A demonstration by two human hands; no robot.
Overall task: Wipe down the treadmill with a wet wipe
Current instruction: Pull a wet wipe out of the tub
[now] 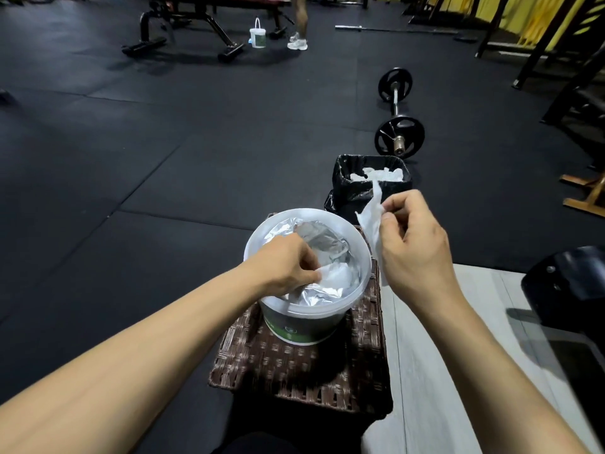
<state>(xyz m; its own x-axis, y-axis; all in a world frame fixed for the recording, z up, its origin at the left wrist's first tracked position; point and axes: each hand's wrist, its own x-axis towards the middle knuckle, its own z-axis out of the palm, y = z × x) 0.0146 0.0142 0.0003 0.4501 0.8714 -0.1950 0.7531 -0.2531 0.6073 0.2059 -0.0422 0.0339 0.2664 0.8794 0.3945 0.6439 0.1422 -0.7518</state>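
Observation:
An open white tub of wet wipes (365, 257) with a foil liner stands on a brown woven stool (294, 371). My left hand (288, 263) reaches into the tub and pinches the roll of wipes (337, 276) inside. My right hand (412, 240) is raised to the right of the tub and pinches a white wet wipe (371, 221) that hangs down from its fingers. A dark part of a machine (569, 286) shows at the right edge; I cannot tell whether it is the treadmill.
A black-lined bin (343, 188) holding used wipes stands just behind the tub. A loaded barbell (397, 116) lies beyond it on the black rubber floor. Far off are a weight bench (196, 24), a second tub (258, 36) and a person's legs (299, 24). A pale platform (442, 355) lies at right.

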